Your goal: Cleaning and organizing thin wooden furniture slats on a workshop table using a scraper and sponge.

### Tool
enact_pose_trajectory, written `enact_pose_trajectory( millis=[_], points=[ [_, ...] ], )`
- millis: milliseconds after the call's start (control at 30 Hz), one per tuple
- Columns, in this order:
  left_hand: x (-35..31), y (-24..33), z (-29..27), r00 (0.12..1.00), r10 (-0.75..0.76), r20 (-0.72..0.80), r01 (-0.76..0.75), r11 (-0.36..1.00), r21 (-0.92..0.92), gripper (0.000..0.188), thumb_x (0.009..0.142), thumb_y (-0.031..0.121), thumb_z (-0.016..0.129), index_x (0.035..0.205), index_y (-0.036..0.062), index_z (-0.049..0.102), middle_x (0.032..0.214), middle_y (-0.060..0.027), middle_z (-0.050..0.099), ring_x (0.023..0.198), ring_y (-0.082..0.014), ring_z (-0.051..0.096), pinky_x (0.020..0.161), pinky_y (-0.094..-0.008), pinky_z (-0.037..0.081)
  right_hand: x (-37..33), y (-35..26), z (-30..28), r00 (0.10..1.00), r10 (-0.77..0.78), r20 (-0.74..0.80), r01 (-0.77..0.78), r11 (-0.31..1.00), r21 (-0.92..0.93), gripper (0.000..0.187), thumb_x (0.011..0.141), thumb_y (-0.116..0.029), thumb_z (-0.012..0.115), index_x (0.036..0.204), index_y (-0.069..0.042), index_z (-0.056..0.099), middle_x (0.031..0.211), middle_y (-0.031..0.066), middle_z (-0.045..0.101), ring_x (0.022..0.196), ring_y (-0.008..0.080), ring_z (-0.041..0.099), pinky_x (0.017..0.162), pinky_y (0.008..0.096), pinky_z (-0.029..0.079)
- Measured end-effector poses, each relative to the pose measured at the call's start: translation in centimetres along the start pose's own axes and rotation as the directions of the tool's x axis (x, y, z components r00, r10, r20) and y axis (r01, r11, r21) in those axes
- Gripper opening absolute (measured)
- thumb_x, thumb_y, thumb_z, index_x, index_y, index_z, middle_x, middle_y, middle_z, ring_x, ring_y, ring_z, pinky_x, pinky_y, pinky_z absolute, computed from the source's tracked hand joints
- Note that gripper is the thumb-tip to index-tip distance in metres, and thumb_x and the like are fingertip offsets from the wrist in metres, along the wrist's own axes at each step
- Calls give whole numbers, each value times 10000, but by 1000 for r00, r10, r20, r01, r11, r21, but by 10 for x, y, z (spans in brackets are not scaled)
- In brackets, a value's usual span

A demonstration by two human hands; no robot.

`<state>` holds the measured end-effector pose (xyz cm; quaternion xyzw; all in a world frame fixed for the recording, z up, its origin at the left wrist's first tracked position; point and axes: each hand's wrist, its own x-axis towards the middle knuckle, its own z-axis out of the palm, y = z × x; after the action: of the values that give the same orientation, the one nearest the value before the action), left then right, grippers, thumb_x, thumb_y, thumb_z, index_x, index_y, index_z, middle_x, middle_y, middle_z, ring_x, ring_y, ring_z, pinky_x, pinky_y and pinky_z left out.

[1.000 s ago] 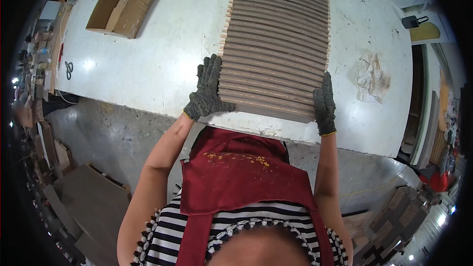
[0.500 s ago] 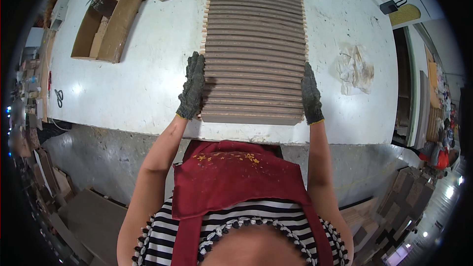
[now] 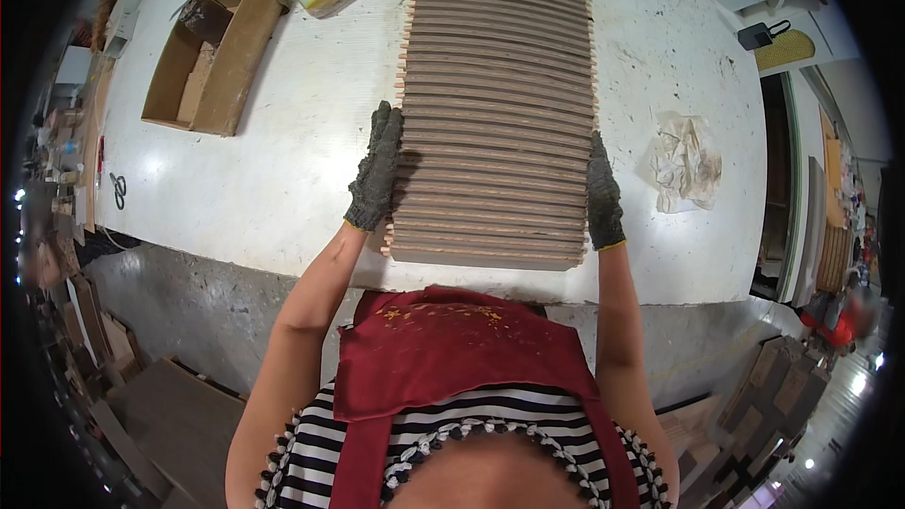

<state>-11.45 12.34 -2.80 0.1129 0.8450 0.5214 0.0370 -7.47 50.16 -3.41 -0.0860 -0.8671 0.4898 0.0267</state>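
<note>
A long row of narrow, grey-brown, wood-like strips [image 3: 500, 123] is flanked by two gloved hands on a broad white worktable [image 3: 273, 198], its near end set close to the table's front edge. The left hand [image 3: 377, 170], covered by a dark grey knitted glove, is laid along the row's left side; the right hand [image 3: 604, 198], gloved alike, is laid along the right. On both, the fingers are stretched straight and kept together; the thumbs' position cannot be told. The strips are gathered side by side, and that much appears done; full evenness appears not yet reached, as pale, stubby end tabs [image 3: 406, 45] are seen jutting irregularly at left. A tan, open-topped cardboard box [image 3: 231, 75] is placed well apart.
</note>
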Motion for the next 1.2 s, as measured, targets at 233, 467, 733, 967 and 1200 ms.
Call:
enact_pose_trajectory(
  millis=[233, 467, 733, 967, 1200],
  points=[
    [6, 1, -6, 987, -156, 33, 159, 945, -287, 548, 1031, 381, 368, 1514, 145, 264, 1526, -96, 314, 1057, -171, 560, 917, -333, 482, 2, 5, -8, 998, -63, 26, 63, 998, 19, 487, 1009, -219, 417, 1451, -21, 367, 1494, 139, 374, 1412, 255, 281, 1170, 359, 205],
    [72, 12, -15, 940, -339, -31, 296, 859, -417, 718, 936, 665, 361, 1348, 93, 497, 966, -89, 667, 843, -161, 593, 702, -278, 485, 52, -9, -14, 1000, 10, 6, -11, 973, 232, 520, 1029, -299, 374, 1470, -27, 332, 1523, 111, 329, 1413, 229, 278, 1167, 337, 205],
    [92, -27, -4, 1000, 7, 11, -6, 995, -99, 489, 1042, 228, 318, 1501, 68, 262, 1566, -143, 222, 1462, -305, 140, 1199, -409, 118, 85, -8, 3, 1000, 17, -21, -13, 984, 180, 511, 1028, -280, 423, 1470, -39, 334, 1508, 131, 351, 1399, 245, 305, 1166, 332, 222],
    [100, -43, -1, 994, 12, -111, -24, 994, -106, 574, 1029, 456, 316, 1508, 141, 284, 1200, -88, 587, 948, -165, 582, 812, -286, 478, 91, -7, 0, 1000, -8, 5, 7, 994, 112, 520, 1021, -292, 448, 1466, -42, 346, 1510, 115, 351, 1396, 225, 308, 1161, 332, 227],
    [127, -55, -7, 972, -40, -233, -22, 966, -259, 657, 966, 606, 372, 1413, 129, 441, 947, -40, 629, 750, -104, 548, 628, -234, 445, 115, -45, 6, 998, 35, 58, -47, 972, 229, 524, 1027, -263, 443, 1485, -46, 309, 1521, 103, 327, 1394, 196, 303, 1156, 305, 242]
  ],
)
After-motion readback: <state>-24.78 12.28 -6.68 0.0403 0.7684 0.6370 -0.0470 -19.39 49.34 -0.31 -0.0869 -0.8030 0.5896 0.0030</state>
